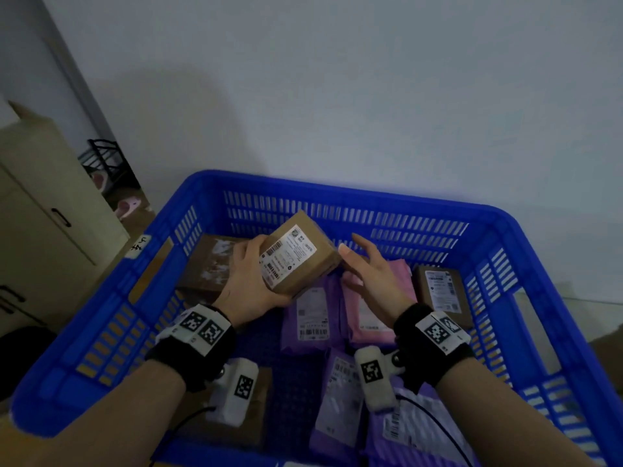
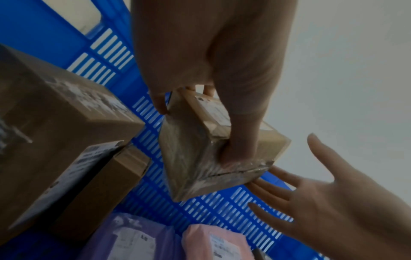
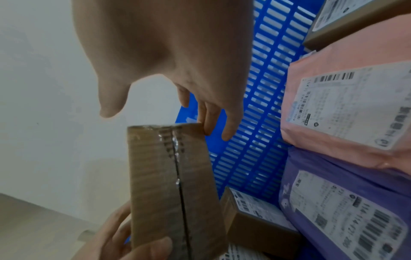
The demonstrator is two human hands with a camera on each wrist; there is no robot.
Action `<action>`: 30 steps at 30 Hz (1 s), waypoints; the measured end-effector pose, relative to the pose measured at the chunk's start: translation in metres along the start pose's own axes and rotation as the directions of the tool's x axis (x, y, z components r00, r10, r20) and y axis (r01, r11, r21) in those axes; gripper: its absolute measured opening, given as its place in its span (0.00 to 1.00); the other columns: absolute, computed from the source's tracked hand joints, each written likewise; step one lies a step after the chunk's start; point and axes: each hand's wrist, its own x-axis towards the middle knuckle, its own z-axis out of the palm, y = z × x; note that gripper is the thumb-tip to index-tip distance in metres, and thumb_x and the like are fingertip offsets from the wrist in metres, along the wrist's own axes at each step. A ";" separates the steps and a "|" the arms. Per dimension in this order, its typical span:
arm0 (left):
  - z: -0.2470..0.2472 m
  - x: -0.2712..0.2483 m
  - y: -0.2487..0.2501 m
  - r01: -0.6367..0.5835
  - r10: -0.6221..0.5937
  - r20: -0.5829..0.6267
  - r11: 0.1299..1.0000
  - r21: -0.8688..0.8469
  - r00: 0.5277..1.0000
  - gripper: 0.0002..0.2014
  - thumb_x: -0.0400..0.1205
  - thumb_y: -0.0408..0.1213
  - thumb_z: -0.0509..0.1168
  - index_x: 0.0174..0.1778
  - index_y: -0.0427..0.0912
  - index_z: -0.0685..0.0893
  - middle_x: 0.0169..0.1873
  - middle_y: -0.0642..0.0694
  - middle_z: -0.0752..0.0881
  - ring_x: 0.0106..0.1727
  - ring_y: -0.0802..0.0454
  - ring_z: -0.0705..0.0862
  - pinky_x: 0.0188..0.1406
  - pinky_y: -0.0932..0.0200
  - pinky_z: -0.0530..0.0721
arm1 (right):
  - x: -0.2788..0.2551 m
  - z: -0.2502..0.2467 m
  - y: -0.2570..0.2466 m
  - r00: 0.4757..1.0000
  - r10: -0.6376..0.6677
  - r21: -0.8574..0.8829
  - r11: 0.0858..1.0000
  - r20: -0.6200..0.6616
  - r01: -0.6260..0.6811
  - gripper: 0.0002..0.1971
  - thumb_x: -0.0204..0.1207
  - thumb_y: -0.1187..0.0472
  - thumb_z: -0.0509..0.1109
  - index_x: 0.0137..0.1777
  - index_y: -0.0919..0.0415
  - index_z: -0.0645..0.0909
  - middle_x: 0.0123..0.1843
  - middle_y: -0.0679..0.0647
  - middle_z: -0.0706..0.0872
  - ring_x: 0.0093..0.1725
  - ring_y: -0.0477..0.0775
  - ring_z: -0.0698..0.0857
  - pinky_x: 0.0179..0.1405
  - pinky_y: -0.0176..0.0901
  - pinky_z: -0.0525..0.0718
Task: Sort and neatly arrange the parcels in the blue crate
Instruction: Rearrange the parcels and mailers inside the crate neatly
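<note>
The blue crate (image 1: 340, 185) holds several parcels. My left hand (image 1: 247, 281) grips a small brown cardboard box (image 1: 305, 256) with a white label, tilted and lifted above the crate's middle. In the left wrist view the thumb (image 2: 239, 140) lies across the box (image 2: 191, 158). My right hand (image 1: 369, 269) is open beside the box, fingers straight. In the right wrist view its fingertips (image 3: 209, 123) reach the box's (image 3: 164, 184) far corner. Below lie a purple mailer (image 1: 310, 318), a pink mailer (image 1: 369, 315) and a flat brown box (image 1: 441, 291).
A large brown box (image 1: 210, 261) sits at the crate's back left and another brown box (image 1: 258, 409) under my left wrist. More purple mailers (image 1: 340, 402) lie near the front. Bare crate floor (image 1: 266, 342) shows in the middle. A beige cabinet (image 1: 43, 210) stands left of the crate.
</note>
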 end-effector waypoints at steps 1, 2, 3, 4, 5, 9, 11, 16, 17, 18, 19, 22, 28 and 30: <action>0.000 -0.001 0.001 -0.010 0.010 0.008 0.999 0.051 1.000 0.54 0.56 0.43 0.84 0.76 0.45 0.61 0.71 0.42 0.66 0.72 0.48 0.63 0.70 0.55 0.64 | 0.001 -0.001 0.000 1.000 -0.004 -0.051 0.999 0.001 0.004 0.34 0.75 0.50 0.71 0.79 0.52 0.62 0.68 0.53 0.80 0.57 0.45 0.82 0.62 0.45 0.77; 0.000 -0.002 0.003 -0.019 0.017 0.025 0.995 0.101 1.000 0.54 0.57 0.43 0.83 0.76 0.45 0.60 0.71 0.42 0.65 0.72 0.46 0.63 0.71 0.53 0.64 | 0.001 -0.002 0.001 1.000 0.001 -0.118 0.993 0.003 -0.001 0.36 0.74 0.50 0.73 0.79 0.52 0.62 0.69 0.54 0.79 0.59 0.46 0.81 0.62 0.45 0.76; 0.000 -0.003 0.005 -0.027 0.021 0.045 0.990 0.142 0.999 0.54 0.57 0.42 0.83 0.77 0.44 0.60 0.70 0.41 0.64 0.72 0.45 0.63 0.72 0.51 0.64 | 0.002 -0.002 0.002 1.000 0.012 -0.187 0.982 0.011 -0.010 0.37 0.72 0.49 0.74 0.79 0.52 0.63 0.69 0.53 0.79 0.63 0.48 0.80 0.59 0.43 0.76; 0.001 -0.005 0.006 -0.034 0.024 0.063 0.984 0.173 0.998 0.53 0.57 0.41 0.82 0.76 0.44 0.60 0.69 0.41 0.64 0.72 0.44 0.63 0.71 0.50 0.65 | 0.001 -0.002 0.004 0.999 0.025 -0.249 0.968 0.025 -0.018 0.37 0.71 0.48 0.75 0.78 0.52 0.64 0.68 0.53 0.78 0.64 0.49 0.79 0.55 0.39 0.76; 0.002 -0.007 0.008 -0.050 0.037 0.068 0.979 0.199 0.997 0.53 0.57 0.41 0.82 0.76 0.44 0.61 0.68 0.42 0.64 0.71 0.43 0.64 0.70 0.50 0.66 | 0.001 -0.002 0.007 0.998 0.038 -0.302 0.953 0.039 -0.025 0.37 0.70 0.49 0.76 0.77 0.53 0.65 0.66 0.52 0.79 0.62 0.47 0.80 0.49 0.34 0.78; 0.012 -0.013 0.012 -0.042 0.005 0.127 0.956 0.290 0.992 0.52 0.57 0.49 0.82 0.74 0.46 0.61 0.66 0.43 0.65 0.70 0.42 0.64 0.71 0.39 0.69 | 0.004 -0.004 0.018 0.992 0.124 -0.403 0.910 0.034 -0.100 0.34 0.66 0.54 0.81 0.71 0.56 0.71 0.58 0.54 0.83 0.55 0.49 0.84 0.41 0.33 0.82; 0.017 -0.012 0.007 0.021 -0.085 0.213 0.957 0.289 0.973 0.49 0.57 0.58 0.80 0.71 0.48 0.64 0.65 0.45 0.68 0.69 0.43 0.67 0.69 0.38 0.71 | 0.006 -0.011 0.023 0.983 0.180 -0.400 0.903 0.021 -0.157 0.38 0.61 0.55 0.84 0.70 0.57 0.72 0.62 0.57 0.83 0.60 0.56 0.85 0.53 0.51 0.88; 0.023 -0.002 -0.002 0.154 -0.189 0.454 0.982 0.112 0.871 0.38 0.74 0.52 0.72 0.77 0.47 0.63 0.70 0.45 0.75 0.68 0.46 0.78 0.64 0.49 0.80 | 0.006 -0.023 0.026 0.948 0.306 -0.397 0.884 0.088 -0.248 0.36 0.66 0.70 0.79 0.74 0.62 0.69 0.61 0.57 0.81 0.60 0.59 0.84 0.53 0.49 0.88; 0.026 0.000 -0.002 0.157 -0.188 0.494 0.982 0.105 0.849 0.38 0.77 0.46 0.71 0.80 0.48 0.59 0.73 0.44 0.73 0.70 0.45 0.76 0.62 0.54 0.79 | 0.006 -0.023 0.028 0.935 0.339 -0.414 0.870 0.107 -0.268 0.36 0.67 0.71 0.78 0.75 0.61 0.69 0.63 0.58 0.80 0.59 0.59 0.84 0.51 0.47 0.88; 0.029 0.001 -0.002 0.156 -0.185 0.530 0.983 0.098 0.828 0.39 0.78 0.42 0.70 0.82 0.48 0.55 0.75 0.44 0.71 0.73 0.45 0.75 0.60 0.57 0.78 | 0.007 -0.022 0.030 0.919 0.375 -0.432 0.854 0.123 -0.291 0.36 0.68 0.72 0.77 0.75 0.61 0.69 0.63 0.59 0.80 0.56 0.58 0.84 0.49 0.45 0.88; 0.031 0.001 -0.001 0.158 -0.179 0.561 0.984 0.087 0.808 0.40 0.79 0.40 0.69 0.83 0.48 0.53 0.76 0.44 0.71 0.74 0.45 0.73 0.60 0.57 0.77 | 0.009 -0.021 0.034 0.902 0.407 -0.447 0.839 0.140 -0.309 0.35 0.69 0.74 0.76 0.75 0.62 0.68 0.61 0.58 0.80 0.53 0.56 0.84 0.48 0.45 0.88; 0.039 0.005 -0.008 0.156 -0.171 0.642 0.984 0.081 0.748 0.40 0.79 0.41 0.69 0.83 0.53 0.54 0.78 0.47 0.68 0.79 0.47 0.68 0.71 0.51 0.75 | 0.014 -0.018 0.047 0.851 0.490 -0.508 0.791 0.191 -0.342 0.34 0.70 0.75 0.75 0.75 0.61 0.68 0.53 0.51 0.79 0.51 0.53 0.84 0.51 0.48 0.87; 0.054 0.015 -0.021 0.295 -0.225 0.686 0.955 0.015 0.692 0.27 0.80 0.40 0.68 0.75 0.53 0.69 0.75 0.44 0.72 0.69 0.40 0.78 0.63 0.40 0.83 | 0.031 -0.023 0.064 0.784 0.570 -0.580 0.735 0.246 -0.352 0.36 0.70 0.73 0.75 0.77 0.59 0.68 0.67 0.55 0.77 0.55 0.50 0.84 0.44 0.36 0.90; 0.059 0.019 -0.019 0.352 -0.244 0.671 0.936 -0.028 0.701 0.22 0.80 0.37 0.68 0.71 0.46 0.74 0.71 0.42 0.75 0.65 0.40 0.81 0.61 0.37 0.83 | 0.036 -0.026 0.062 0.780 0.571 -0.615 0.719 0.256 -0.324 0.36 0.70 0.73 0.75 0.77 0.59 0.68 0.67 0.53 0.77 0.51 0.44 0.83 0.37 0.31 0.87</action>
